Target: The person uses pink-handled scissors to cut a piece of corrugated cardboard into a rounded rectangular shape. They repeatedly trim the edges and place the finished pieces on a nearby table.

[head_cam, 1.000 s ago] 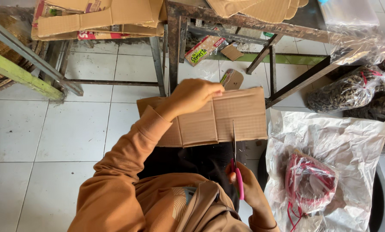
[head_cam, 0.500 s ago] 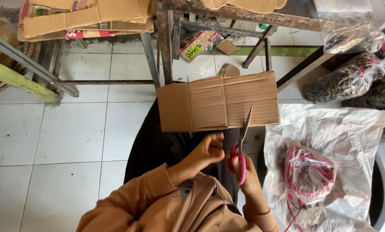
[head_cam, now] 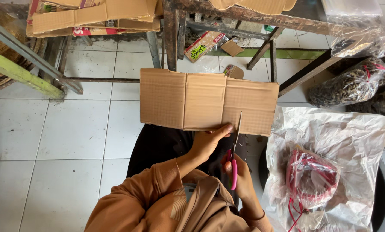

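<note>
Cardboard sheet (head_cam: 192,101) pinched at lower edge by left hand (head_cam: 207,141), scissors (head_cam: 234,148) seemingly gripped in right hand (head_cam: 244,178)

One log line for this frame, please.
left hand: grips cardboard sheet bottom edge | right hand: holds pink-handled scissors, blades at that edge

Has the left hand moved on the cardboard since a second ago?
Yes. The left hand has come off the upper left of the cardboard strip to its lower edge, beside the scissors.

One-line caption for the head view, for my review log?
Left hand holds a cardboard sheet by its lower edge while right hand cuts into it with pink-handled scissors.
</note>
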